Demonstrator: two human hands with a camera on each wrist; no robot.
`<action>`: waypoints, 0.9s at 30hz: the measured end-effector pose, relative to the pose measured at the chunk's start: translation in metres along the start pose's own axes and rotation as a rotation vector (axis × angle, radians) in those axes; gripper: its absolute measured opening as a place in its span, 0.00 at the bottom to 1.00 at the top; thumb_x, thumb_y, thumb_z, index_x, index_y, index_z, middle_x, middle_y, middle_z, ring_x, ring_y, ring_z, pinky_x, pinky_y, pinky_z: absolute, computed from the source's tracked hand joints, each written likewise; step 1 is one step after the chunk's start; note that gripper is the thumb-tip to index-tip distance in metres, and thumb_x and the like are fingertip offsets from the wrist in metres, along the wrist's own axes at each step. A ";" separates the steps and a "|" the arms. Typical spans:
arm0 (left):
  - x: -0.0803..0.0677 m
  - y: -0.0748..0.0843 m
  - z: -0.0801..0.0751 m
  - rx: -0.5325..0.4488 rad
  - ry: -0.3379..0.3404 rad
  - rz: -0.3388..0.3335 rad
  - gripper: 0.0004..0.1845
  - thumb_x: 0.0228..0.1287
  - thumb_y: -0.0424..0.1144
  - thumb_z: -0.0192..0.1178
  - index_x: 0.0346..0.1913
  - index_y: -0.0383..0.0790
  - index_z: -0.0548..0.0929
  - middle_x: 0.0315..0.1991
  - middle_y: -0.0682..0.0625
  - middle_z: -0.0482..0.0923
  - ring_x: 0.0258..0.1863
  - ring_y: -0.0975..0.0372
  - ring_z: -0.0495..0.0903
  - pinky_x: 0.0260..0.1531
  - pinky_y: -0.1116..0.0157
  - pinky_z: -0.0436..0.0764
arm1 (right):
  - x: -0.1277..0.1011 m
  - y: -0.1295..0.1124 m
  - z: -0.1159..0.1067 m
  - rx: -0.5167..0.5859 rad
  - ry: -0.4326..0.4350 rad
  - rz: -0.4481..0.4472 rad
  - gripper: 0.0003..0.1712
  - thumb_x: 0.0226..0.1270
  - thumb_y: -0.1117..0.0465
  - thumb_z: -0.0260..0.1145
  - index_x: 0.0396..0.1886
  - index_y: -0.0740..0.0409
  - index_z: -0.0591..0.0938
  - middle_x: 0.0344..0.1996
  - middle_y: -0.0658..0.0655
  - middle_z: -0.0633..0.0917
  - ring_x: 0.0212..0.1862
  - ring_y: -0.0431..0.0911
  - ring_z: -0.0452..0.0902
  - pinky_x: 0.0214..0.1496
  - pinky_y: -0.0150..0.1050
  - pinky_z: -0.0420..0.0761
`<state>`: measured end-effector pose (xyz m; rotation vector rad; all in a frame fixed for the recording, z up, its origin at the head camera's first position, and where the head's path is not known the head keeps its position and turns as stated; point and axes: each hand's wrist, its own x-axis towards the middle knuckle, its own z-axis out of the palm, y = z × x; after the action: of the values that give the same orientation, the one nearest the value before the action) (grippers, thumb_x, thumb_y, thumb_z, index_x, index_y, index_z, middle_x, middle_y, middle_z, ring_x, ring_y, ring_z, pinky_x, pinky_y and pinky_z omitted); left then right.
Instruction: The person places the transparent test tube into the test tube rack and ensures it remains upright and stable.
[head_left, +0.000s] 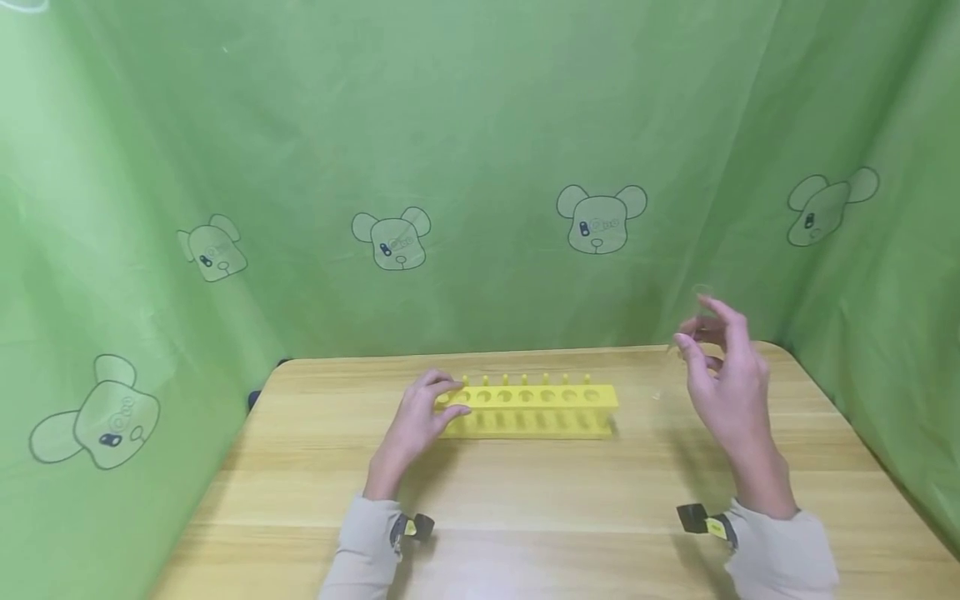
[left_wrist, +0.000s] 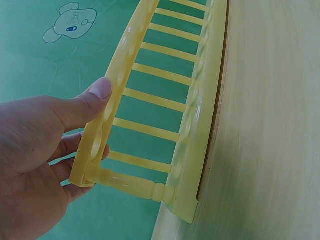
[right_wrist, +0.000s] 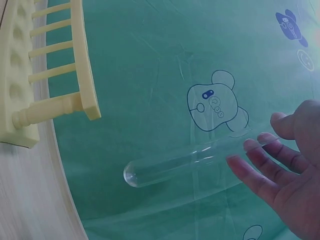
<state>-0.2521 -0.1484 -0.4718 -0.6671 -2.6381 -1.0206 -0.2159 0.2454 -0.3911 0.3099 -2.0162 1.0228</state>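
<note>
A yellow test tube rack (head_left: 525,397) stands on the wooden table, a row of round holes along its top bar and a row of pegs behind. My left hand (head_left: 417,408) grips its left end, thumb on the near side of the top bar, fingers behind, as the left wrist view also shows. To the right of the rack, my right hand (head_left: 731,383) holds a clear glass test tube (right_wrist: 170,162) near its upper end, above the table. The tube tilts, its rounded bottom pointing down toward the rack. No tube shows in the rack's holes.
The light wood table (head_left: 525,508) has a rounded far edge just behind the rack. A green curtain (head_left: 480,125) printed with bear heads surrounds the table at the back and both sides. Each wrist carries a small black camera (head_left: 692,518).
</note>
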 end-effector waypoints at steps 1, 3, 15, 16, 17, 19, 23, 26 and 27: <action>0.000 0.000 0.000 0.000 -0.001 0.001 0.24 0.59 0.40 0.75 0.56 0.33 0.85 0.54 0.43 0.81 0.55 0.51 0.80 0.61 0.58 0.81 | 0.000 0.000 0.001 0.000 0.002 -0.005 0.35 0.67 0.78 0.67 0.72 0.61 0.71 0.43 0.66 0.84 0.48 0.25 0.76 0.46 0.15 0.77; 0.000 0.000 0.000 0.000 -0.003 0.003 0.24 0.59 0.41 0.75 0.56 0.33 0.85 0.54 0.43 0.81 0.55 0.52 0.80 0.60 0.58 0.81 | 0.000 -0.001 0.001 0.007 0.006 -0.014 0.35 0.66 0.79 0.67 0.72 0.61 0.71 0.42 0.66 0.84 0.48 0.25 0.76 0.45 0.15 0.77; 0.001 -0.001 0.001 0.000 0.006 0.011 0.24 0.58 0.39 0.76 0.56 0.33 0.85 0.53 0.44 0.81 0.54 0.52 0.80 0.59 0.58 0.82 | 0.003 -0.008 0.009 0.025 -0.014 -0.025 0.36 0.66 0.79 0.67 0.72 0.61 0.71 0.43 0.66 0.85 0.47 0.25 0.76 0.45 0.16 0.78; 0.001 -0.001 0.001 0.000 0.003 0.009 0.24 0.59 0.39 0.75 0.56 0.33 0.85 0.54 0.44 0.81 0.54 0.52 0.80 0.60 0.58 0.82 | 0.003 -0.009 0.010 0.027 -0.019 -0.028 0.36 0.66 0.79 0.67 0.72 0.61 0.71 0.43 0.66 0.85 0.47 0.26 0.76 0.45 0.16 0.78; 0.001 -0.001 0.002 0.001 0.000 0.008 0.24 0.59 0.40 0.75 0.57 0.33 0.85 0.54 0.44 0.81 0.55 0.52 0.80 0.60 0.58 0.81 | 0.003 -0.009 0.011 0.028 -0.020 -0.033 0.36 0.66 0.79 0.67 0.72 0.61 0.71 0.43 0.66 0.85 0.47 0.26 0.76 0.45 0.16 0.79; 0.001 -0.002 0.002 -0.001 -0.004 0.005 0.24 0.60 0.40 0.75 0.57 0.33 0.85 0.54 0.44 0.81 0.55 0.52 0.80 0.61 0.59 0.81 | 0.003 -0.010 0.013 0.034 -0.023 -0.045 0.36 0.65 0.80 0.67 0.72 0.62 0.71 0.43 0.66 0.85 0.47 0.26 0.77 0.45 0.17 0.79; 0.002 -0.003 0.003 -0.002 0.000 0.007 0.24 0.60 0.40 0.75 0.57 0.33 0.85 0.54 0.44 0.81 0.55 0.52 0.80 0.61 0.58 0.80 | 0.002 -0.011 0.016 0.044 -0.028 -0.063 0.36 0.64 0.81 0.67 0.71 0.63 0.71 0.42 0.67 0.84 0.47 0.27 0.77 0.45 0.17 0.79; 0.001 -0.004 0.002 0.004 0.007 0.012 0.23 0.59 0.40 0.75 0.56 0.33 0.85 0.53 0.45 0.81 0.55 0.53 0.80 0.61 0.58 0.81 | 0.002 -0.012 0.019 0.042 -0.036 -0.058 0.36 0.65 0.80 0.67 0.72 0.62 0.71 0.42 0.66 0.84 0.48 0.27 0.77 0.45 0.17 0.79; 0.001 -0.004 0.002 0.003 0.010 0.014 0.24 0.59 0.40 0.75 0.56 0.33 0.85 0.53 0.44 0.81 0.55 0.52 0.80 0.61 0.58 0.81 | 0.002 -0.012 0.019 0.042 -0.039 -0.055 0.36 0.65 0.80 0.67 0.72 0.62 0.71 0.43 0.66 0.84 0.49 0.27 0.77 0.45 0.17 0.79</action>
<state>-0.2549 -0.1495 -0.4753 -0.6767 -2.6222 -1.0135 -0.2219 0.2234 -0.3890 0.4087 -2.0120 1.0325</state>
